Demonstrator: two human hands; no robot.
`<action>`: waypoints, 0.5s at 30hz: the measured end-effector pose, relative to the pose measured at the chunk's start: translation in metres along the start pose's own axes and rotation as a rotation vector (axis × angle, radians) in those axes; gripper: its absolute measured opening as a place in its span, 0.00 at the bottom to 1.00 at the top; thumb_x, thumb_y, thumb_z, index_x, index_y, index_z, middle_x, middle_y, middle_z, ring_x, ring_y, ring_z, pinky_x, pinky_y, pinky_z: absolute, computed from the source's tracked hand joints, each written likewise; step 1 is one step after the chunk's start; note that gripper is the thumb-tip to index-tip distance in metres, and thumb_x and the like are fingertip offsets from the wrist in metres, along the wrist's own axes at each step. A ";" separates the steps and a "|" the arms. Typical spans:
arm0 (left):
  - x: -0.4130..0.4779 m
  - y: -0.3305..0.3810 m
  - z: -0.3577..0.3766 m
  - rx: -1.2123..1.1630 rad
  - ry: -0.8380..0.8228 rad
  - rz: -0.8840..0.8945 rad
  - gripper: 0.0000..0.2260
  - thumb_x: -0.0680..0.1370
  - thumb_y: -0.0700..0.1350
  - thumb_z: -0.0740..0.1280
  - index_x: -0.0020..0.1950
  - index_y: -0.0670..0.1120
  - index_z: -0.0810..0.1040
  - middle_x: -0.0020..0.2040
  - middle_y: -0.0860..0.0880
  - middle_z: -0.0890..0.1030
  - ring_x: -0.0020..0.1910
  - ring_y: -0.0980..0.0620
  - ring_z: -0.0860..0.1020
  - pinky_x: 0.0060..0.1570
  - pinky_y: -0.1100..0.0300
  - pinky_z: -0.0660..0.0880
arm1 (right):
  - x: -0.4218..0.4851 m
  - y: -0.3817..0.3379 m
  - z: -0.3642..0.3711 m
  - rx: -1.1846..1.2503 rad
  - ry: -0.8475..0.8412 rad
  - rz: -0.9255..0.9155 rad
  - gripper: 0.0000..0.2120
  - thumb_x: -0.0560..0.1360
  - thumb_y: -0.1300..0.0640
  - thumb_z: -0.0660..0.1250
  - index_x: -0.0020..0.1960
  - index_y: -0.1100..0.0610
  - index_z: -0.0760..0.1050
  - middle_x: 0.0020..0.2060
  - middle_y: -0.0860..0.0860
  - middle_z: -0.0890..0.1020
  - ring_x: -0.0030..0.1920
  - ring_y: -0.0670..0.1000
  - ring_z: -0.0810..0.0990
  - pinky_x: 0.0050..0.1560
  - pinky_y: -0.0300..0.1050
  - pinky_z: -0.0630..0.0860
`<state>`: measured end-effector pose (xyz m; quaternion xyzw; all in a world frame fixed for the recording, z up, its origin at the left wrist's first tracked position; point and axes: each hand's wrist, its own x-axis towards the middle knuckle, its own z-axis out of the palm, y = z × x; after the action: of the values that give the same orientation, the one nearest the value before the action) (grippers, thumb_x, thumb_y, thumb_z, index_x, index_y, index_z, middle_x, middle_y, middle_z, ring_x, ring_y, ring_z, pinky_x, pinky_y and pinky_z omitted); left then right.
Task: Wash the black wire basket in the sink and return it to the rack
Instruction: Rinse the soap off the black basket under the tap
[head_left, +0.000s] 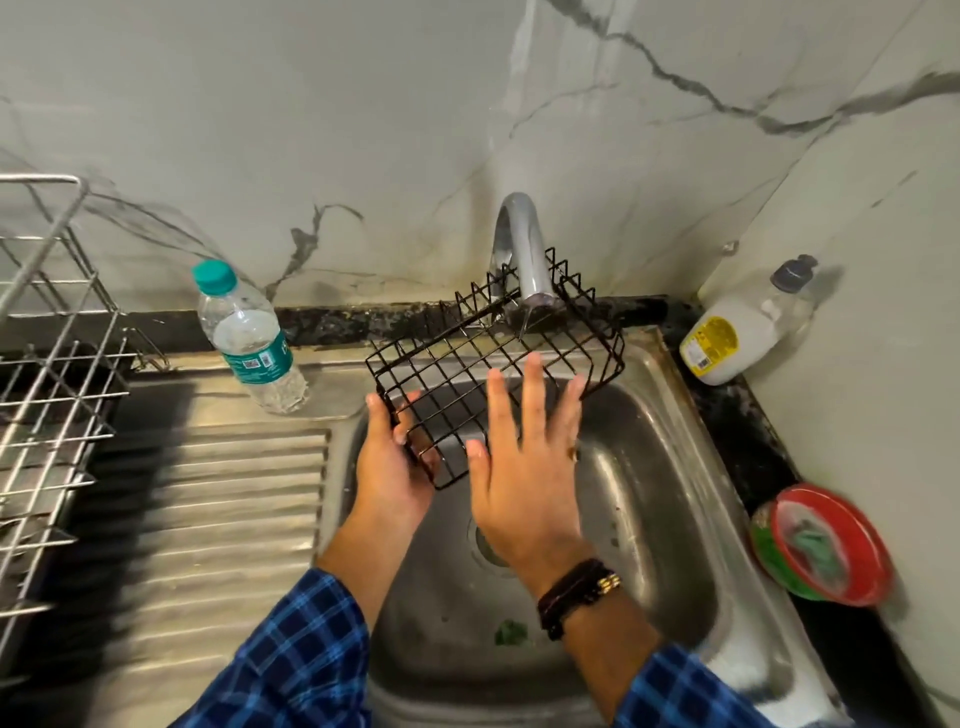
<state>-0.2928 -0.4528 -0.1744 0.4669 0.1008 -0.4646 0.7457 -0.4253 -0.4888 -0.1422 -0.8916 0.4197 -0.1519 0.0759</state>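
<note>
Black wire basket (493, 364) tilts over the steel sink (654, 467), its far end under the tap (524, 249). Left hand (389, 462) grips its near corner; right hand (524, 467) spreads flat, fingers straight, against the mesh. Metal rack (47, 384) stands far left.

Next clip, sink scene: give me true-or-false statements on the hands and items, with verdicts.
1. The left hand grips the black wire basket. True.
2. The basket is under the faucet spout, above the sink. True.
3. The right hand is curled round the faucet. False: it is open, fingers straight, by the basket.
4. The water bottle has a red cap. False: its cap is teal.
</note>
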 end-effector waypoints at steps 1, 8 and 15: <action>-0.002 0.001 0.003 -0.019 0.001 -0.030 0.25 0.80 0.67 0.58 0.45 0.49 0.84 0.36 0.51 0.68 0.26 0.55 0.66 0.25 0.64 0.66 | -0.006 -0.006 0.005 0.012 0.009 -0.036 0.31 0.82 0.43 0.49 0.82 0.50 0.44 0.80 0.59 0.37 0.77 0.69 0.33 0.75 0.67 0.40; -0.018 0.018 0.009 -0.108 -0.144 -0.178 0.27 0.80 0.65 0.58 0.37 0.46 0.83 0.39 0.51 0.78 0.53 0.46 0.81 0.54 0.47 0.76 | -0.024 -0.009 0.020 -0.085 0.156 -0.469 0.31 0.81 0.50 0.61 0.80 0.54 0.56 0.80 0.61 0.52 0.80 0.62 0.49 0.77 0.65 0.52; -0.034 0.014 0.024 -0.075 -0.127 -0.209 0.30 0.82 0.64 0.57 0.24 0.49 0.74 0.34 0.53 0.79 0.37 0.54 0.81 0.46 0.57 0.78 | -0.016 0.031 0.013 -0.218 0.317 -0.473 0.39 0.76 0.53 0.69 0.80 0.42 0.53 0.80 0.54 0.54 0.81 0.57 0.48 0.69 0.76 0.60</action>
<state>-0.3076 -0.4490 -0.1334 0.3955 0.1187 -0.5643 0.7149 -0.4532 -0.4968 -0.1658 -0.9327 0.2210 -0.2564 -0.1242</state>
